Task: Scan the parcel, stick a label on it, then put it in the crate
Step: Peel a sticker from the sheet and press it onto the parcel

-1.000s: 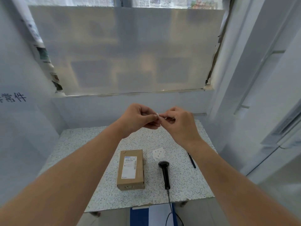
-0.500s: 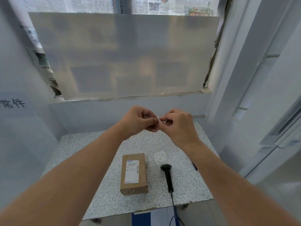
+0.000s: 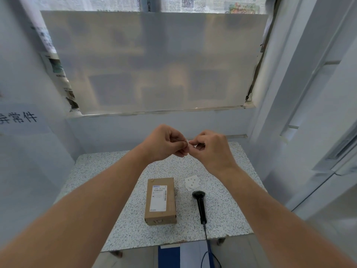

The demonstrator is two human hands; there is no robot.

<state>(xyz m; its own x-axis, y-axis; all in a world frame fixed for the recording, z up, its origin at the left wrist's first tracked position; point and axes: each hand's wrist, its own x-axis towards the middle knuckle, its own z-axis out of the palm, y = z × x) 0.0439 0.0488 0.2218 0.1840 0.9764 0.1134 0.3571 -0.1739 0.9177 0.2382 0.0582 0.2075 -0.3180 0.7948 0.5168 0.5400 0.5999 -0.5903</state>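
Together, our two hands are raised above the far half of the counter (image 3: 116,225), fingertips meeting. Our left hand (image 3: 165,143) and right hand (image 3: 211,148) each pinch a tiny white sticker (image 3: 187,141) between thumb and forefinger; only a sliver of it shows between the fingertips, so we cannot tell whether it is a label alone or a label with its backing. Both grips are clenched on that sliver, the other fingers curled in.

Below our hands, the parcel (image 3: 160,201), a small brown cardboard box, lies flat near the middle of the counter, its long side running from the near edge toward the far edge. A white printed shipping label (image 3: 159,197) with barcodes covers much of its top face. Just beside the parcel, toward the right edge, the black handheld scanner (image 3: 200,205) lies on the counter, head pointing to the far edge, its cable (image 3: 207,246) dropping over the near edge. A small white sheet of stickers (image 3: 192,182) lies just beyond the scanner's head, near the parcel's far right corner. Neither hand touches the parcel or scanner. Something blue and white (image 3: 173,257) sits below the near edge, partly hidden; we cannot tell what it is.
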